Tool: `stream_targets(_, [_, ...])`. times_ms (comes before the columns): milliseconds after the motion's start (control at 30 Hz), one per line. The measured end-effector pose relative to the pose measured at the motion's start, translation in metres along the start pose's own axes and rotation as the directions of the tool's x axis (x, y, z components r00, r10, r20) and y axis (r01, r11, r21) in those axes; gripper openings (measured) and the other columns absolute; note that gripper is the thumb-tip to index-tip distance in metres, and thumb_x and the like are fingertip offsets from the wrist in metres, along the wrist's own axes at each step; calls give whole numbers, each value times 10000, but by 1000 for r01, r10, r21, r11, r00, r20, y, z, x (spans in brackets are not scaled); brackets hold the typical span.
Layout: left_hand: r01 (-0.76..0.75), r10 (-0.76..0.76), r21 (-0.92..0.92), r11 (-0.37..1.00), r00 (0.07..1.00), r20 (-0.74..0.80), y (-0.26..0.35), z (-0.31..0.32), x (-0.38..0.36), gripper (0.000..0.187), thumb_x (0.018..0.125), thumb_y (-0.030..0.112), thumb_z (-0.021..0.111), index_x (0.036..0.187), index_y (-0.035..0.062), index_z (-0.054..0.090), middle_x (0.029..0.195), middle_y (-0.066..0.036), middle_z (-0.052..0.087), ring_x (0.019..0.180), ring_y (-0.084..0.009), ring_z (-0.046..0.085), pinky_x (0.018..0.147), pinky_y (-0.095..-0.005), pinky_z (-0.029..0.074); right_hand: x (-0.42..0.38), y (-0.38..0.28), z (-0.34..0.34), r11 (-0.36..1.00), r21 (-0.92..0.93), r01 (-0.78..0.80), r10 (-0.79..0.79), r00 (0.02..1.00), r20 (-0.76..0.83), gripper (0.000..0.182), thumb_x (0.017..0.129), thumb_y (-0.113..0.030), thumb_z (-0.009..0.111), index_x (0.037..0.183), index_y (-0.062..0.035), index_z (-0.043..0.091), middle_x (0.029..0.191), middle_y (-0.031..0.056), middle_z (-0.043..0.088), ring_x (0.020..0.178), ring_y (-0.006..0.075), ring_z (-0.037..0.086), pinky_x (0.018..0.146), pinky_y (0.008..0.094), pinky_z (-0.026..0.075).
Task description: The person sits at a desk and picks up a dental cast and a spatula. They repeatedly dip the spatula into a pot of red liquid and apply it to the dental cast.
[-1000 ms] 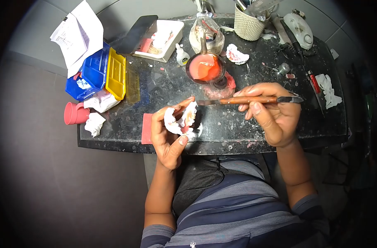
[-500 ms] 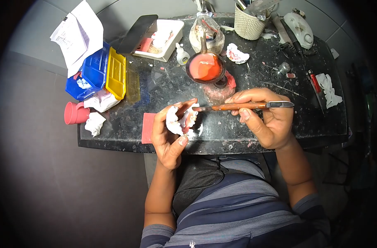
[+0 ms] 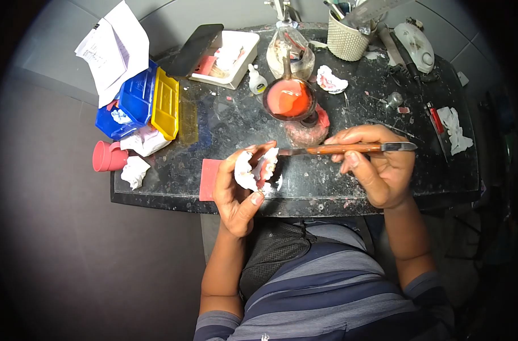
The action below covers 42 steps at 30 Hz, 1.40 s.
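My left hand [image 3: 234, 206] is wrapped round a white plaster dental cast [image 3: 245, 172] with pink wax along its inner side, thumb at the near edge and fingers behind. In my right hand [image 3: 387, 170] is a wax knife [image 3: 341, 148] with a wooden handle, held level between thumb and fingers. Its blade points left, with the tip right at the cast's right rim. Just left of my left hand lies a flat pink wax sheet [image 3: 208, 181], partly covered by the fingers. Beyond the hands, a small pan [image 3: 266, 106] of molten red wax sits raised on a stand.
Behind are a white box [image 3: 249, 59], a dropper bottle [image 3: 257, 79], another cast piece [image 3: 331, 80] and a tool basket [image 3: 346, 40]. Blue and yellow bins [image 3: 166, 108] and a pink mug [image 3: 108, 156] stand left. A red-handled tool [image 3: 436, 118] and crumpled tissue [image 3: 456, 132] lie right.
The whole view has shifted slightly. My right hand and the wax knife have drawn a little to the right, away from the cast's inside. My left hand keeps its hold on the cast.
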<state>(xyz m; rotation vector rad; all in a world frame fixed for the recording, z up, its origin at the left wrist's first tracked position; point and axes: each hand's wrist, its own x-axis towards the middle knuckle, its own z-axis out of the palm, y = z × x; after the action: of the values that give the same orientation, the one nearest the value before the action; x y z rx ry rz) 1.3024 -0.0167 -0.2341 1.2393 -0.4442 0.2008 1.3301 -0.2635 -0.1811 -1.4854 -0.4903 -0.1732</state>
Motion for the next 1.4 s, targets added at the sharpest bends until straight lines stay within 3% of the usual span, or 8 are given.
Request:
stream_targets(267, [-22,22,12,1000,999,24,0,0,-1,589,887,161,679,1381,-52,439,1360,-268,535,1329,-424,499,1118,-511,366,-1,1,-13,999,43,25,-23,998,-60,180,947,6,559,1105,86,588,1028,203,680,803,132,656,664,240,541])
stream_targets(800, [-32,31,20,999,999,34,-1,-1,-2,586,874,150,675,1375,-51,446,1363,-270,537,1323,-424,506,1116,-517,368,-2,0,-12,999,35,35,-32,997,-73,185,939,-9,562,1098,81,589,1018,211,686,783,133,647,667,243,538])
stream_targets(900, [-21,21,-2,1000,1000,13,-3,-1,-4,593,870,148,674,1379,-52,444,1359,-276,536,1325,-427,503,1116,-517,369,-2,-1,-7,997,80,9,-4,999,-53,173,910,-17,600,1057,72,624,972,188,710,761,131,656,677,255,541])
stream_targets(1000, [-31,31,23,999,999,33,-4,-2,-3,597,867,138,673,1383,-54,441,1356,-273,532,1327,-431,499,1118,-521,372,-1,0,-8,992,-95,82,-65,982,175,180,907,-16,626,1060,79,618,974,241,691,781,209,704,695,304,583])
stream_targets(1033, [-59,57,44,997,997,47,-5,-3,-2,598,865,134,671,1384,-53,441,1355,-272,532,1327,-433,498,1119,-523,374,-1,-1,-5,992,-95,80,-62,983,174,180,907,-16,626,1060,79,618,974,241,691,781,209,704,695,304,583])
stream_targets(1100, [-85,81,64,994,995,62,-6,-3,-2,599,863,129,670,1386,-51,440,1354,-271,531,1328,-435,496,1120,-525,375,1,-2,5,983,-128,132,-118,987,112,140,872,-41,683,987,38,699,880,139,734,743,157,705,676,274,548])
stream_targets(1400, [-88,82,90,992,994,70,-5,-3,0,600,848,89,643,1389,-59,430,1351,-276,532,1326,-447,493,1105,-530,397,0,1,5,962,-192,193,-161,972,169,157,859,-41,713,1000,28,701,862,128,730,729,156,714,645,269,557])
